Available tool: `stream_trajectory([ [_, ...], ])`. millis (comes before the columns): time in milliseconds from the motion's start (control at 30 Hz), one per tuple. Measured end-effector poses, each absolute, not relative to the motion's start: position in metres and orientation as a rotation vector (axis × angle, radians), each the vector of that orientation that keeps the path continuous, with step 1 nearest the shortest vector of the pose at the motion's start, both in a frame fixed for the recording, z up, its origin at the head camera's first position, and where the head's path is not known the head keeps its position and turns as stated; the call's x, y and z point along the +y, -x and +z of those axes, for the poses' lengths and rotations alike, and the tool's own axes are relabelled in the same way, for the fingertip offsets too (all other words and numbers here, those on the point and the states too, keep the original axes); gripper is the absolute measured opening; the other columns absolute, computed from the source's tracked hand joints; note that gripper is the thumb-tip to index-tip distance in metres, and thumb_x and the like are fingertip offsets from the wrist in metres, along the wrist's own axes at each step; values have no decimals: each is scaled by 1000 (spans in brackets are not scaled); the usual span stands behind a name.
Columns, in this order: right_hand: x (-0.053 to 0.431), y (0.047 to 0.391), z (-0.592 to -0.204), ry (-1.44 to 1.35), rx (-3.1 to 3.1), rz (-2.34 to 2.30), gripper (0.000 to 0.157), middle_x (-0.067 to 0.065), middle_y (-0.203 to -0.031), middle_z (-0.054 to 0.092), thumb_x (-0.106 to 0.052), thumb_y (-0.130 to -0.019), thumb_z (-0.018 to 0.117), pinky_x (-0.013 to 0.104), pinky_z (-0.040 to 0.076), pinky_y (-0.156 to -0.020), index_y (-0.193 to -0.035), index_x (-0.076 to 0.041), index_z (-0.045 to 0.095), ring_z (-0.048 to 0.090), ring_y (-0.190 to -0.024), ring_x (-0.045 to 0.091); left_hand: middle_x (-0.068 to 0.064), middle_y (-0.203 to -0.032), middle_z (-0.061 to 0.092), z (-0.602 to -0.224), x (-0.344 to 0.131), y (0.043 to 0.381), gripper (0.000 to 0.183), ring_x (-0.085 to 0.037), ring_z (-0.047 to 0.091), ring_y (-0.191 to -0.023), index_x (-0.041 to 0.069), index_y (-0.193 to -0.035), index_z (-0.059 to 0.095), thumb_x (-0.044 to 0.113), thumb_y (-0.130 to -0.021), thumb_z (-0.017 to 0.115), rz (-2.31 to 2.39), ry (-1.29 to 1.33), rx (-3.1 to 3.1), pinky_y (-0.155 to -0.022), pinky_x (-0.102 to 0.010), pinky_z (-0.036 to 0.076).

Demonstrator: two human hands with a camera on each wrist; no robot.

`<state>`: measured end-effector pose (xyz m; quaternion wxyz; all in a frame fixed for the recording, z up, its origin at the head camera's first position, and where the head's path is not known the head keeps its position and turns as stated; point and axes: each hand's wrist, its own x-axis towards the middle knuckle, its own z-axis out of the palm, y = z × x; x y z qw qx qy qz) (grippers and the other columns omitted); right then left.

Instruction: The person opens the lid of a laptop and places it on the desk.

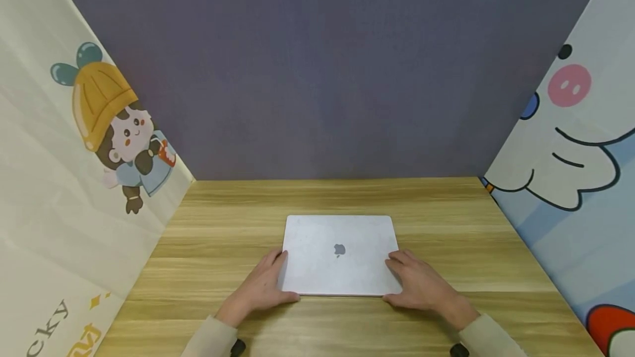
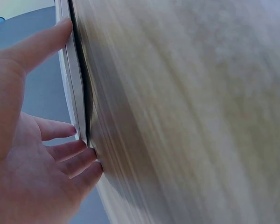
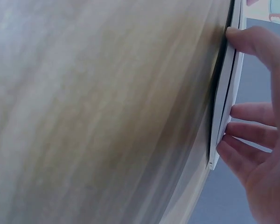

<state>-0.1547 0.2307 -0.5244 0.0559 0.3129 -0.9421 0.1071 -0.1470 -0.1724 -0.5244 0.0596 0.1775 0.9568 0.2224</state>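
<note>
A closed silver laptop (image 1: 342,269) with a dark apple logo lies in front of me, its front edge towards me. At its front left corner, my left hand (image 1: 263,285) has the thumb on the front edge and the fingers along the left side. My right hand (image 1: 424,285) mirrors this at the front right corner, some fingertips reaching onto the lid. In the left wrist view, the slightly bent fingers of the left hand (image 2: 32,154) touch the laptop's edge (image 2: 74,70). The right wrist view shows the right hand (image 3: 266,140) against the laptop's thin side (image 3: 224,88).
The laptop is over a wood-grain table (image 1: 446,225). A dark grey panel (image 1: 327,70) stands behind it. Cartoon-printed sheets flank the table, one on the left (image 1: 49,225) and one on the right (image 1: 605,191).
</note>
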Motion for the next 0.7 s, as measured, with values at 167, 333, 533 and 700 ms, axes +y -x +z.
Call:
stream_trajectory([
  [167,232,155,-526,-951,-2860,338,74,14,-127,61,-55,-73,83,45,55,-92,-119,2,69,58,-114,29,-24,-158,33,-526,-173,149,114,-40,34,-144,-7,-154,33,59,-75,82,675,-537,2887,-114,-53,37],
  [333,232,157,-526,-957,-2858,335,75,14,-128,61,-55,-73,83,45,55,-91,-119,2,70,58,-114,29,-25,-158,33,-527,-174,150,113,-40,34,-144,-7,-154,34,59,-76,82,670,-548,2889,-114,-53,36],
  [533,231,157,-525,-941,-2864,339,77,14,-128,62,-56,-72,84,46,56,-91,-120,2,70,58,-114,30,-25,-157,33,-527,-174,149,111,-41,35,-144,-6,-154,34,58,-77,82,666,-555,2893,-115,-53,36],
  [700,231,157,-522,-932,-2884,353,77,15,-129,62,-56,-72,84,48,56,-92,-120,3,70,59,-116,32,-25,-158,33,-525,-175,148,112,-41,34,-144,-7,-154,34,59,-77,82,672,-555,2892,-115,-53,36],
])
